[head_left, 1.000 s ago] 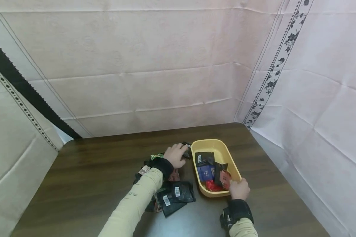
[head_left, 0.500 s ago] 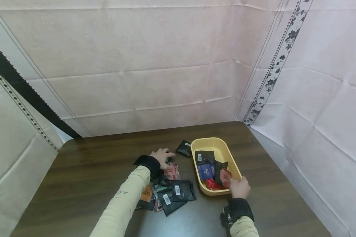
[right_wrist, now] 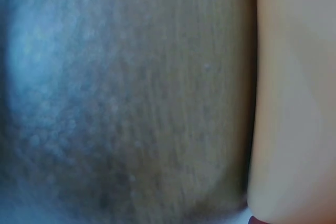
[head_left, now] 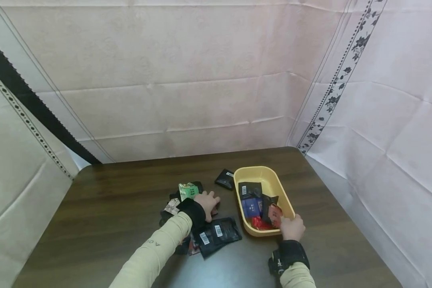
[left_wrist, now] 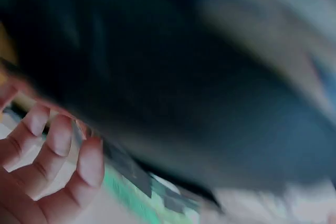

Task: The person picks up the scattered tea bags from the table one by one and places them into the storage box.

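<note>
My left hand (head_left: 206,203) lies over a pile of small sachets, fingers spread and loosely bent. In the left wrist view its fingertips meet the reddish edge of a sachet, beside a large blurred dark shape. Black sachets with white barcode labels (head_left: 225,231) lie just nearer than the hand; a green sachet (head_left: 188,191) lies beyond it. My right hand (head_left: 292,228) grips the near right corner of a yellow plastic basket (head_left: 287,200). Inside are black sachets, a blue sachet (head_left: 251,207), a red sachet (head_left: 261,224) and a pinkish-red sachet (head_left: 275,215).
One black sachet (head_left: 225,179) lies apart, against the basket's left side. Everything stands on a dark wooden table (head_left: 122,208), with pale cloth (head_left: 201,100) hanging behind and at both sides. The right wrist view shows the blurred tabletop next to the basket's pale wall (right_wrist: 294,98).
My left hand has drawn back leftward from the lone black sachet, then shifted right and nearer over the pile, covering most of the pink sachet. My right hand stays on the basket.
</note>
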The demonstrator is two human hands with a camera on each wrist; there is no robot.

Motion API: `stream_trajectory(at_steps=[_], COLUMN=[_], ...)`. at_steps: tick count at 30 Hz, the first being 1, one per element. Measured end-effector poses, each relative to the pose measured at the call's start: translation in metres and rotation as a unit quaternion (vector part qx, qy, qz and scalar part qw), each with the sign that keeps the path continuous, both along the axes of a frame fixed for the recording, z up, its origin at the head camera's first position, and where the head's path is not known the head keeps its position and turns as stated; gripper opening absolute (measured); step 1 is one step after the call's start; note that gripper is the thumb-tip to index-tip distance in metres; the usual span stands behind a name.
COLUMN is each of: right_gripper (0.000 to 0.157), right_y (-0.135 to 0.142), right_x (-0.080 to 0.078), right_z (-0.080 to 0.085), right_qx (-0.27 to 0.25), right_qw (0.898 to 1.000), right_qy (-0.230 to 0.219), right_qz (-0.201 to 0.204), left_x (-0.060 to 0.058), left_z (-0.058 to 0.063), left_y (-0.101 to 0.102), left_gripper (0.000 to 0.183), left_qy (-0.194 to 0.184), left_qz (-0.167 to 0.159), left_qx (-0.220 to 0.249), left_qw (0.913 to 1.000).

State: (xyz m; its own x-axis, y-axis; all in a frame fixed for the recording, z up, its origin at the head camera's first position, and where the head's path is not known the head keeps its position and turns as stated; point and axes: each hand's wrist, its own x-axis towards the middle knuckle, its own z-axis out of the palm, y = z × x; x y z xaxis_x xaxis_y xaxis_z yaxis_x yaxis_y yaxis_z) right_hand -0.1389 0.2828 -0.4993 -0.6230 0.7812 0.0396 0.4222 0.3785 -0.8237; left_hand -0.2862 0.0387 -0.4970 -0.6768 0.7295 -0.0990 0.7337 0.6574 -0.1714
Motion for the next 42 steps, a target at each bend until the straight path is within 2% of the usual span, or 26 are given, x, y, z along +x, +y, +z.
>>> stream_trajectory(at_steps=[5, 9, 12, 15, 19, 22, 25, 30, 35, 38, 42], right_gripper=[0.03, 0.031, 0.033, 0.035, 0.037, 0.037, 0.036, 0.037, 0.036, 0.034, 0.034], right_y=[0.003, 0.007, 0.009, 0.011, 0.012, 0.012, 0.011, 0.005, -0.001, -0.002, -0.001], right_x=[0.001, 0.0, 0.001, 0.002, 0.004, 0.006, 0.007, 0.007, 0.004, 0.002, 0.0], right_z=[0.0, 0.0, 0.001, 0.001, 0.002, 0.001, -0.001, -0.004, -0.004, -0.003, -0.004], right_qx=[0.003, -0.001, -0.006, -0.01, -0.02, -0.016, -0.007, -0.012, -0.024, -0.025, -0.031], right_qw=[1.0, 1.0, 1.0, 1.0, 1.0, 1.0, 1.0, 1.0, 1.0, 1.0, 0.999], right_qy=[0.0, -0.001, -0.006, -0.011, -0.016, -0.018, -0.02, -0.023, -0.012, -0.005, -0.005], right_qz=[0.0, -0.005, -0.007, -0.008, -0.007, -0.007, -0.006, 0.002, 0.002, -0.003, -0.009], left_x=[-0.002, 0.001, 0.004, 0.006, 0.008, 0.013, 0.018, 0.021, 0.02, 0.018, 0.017], left_z=[-0.009, -0.007, -0.003, 0.008, 0.036, 0.056, 0.065, 0.063, 0.055, 0.05, 0.043], left_y=[0.005, 0.009, 0.014, 0.024, 0.046, 0.068, 0.09, 0.118, 0.13, 0.131, 0.126], left_gripper=[0.033, 0.02, 0.017, 0.019, 0.024, 0.022, 0.018, 0.02, 0.022, 0.032, 0.055], left_qy=[-0.009, -0.012, 0.007, 0.039, 0.067, 0.071, 0.072, 0.093, 0.127, 0.088, -0.005], left_qz=[-0.001, -0.004, -0.01, -0.011, -0.011, -0.026, -0.051, -0.081, -0.079, -0.07, -0.054], left_qx=[0.034, 0.046, 0.059, 0.081, 0.117, 0.129, 0.132, 0.133, 0.13, 0.132, 0.142], left_qw=[0.9994, 0.9988, 0.9982, 0.9959, 0.9908, 0.9888, 0.9874, 0.9834, 0.9802, 0.9849, 0.9884])
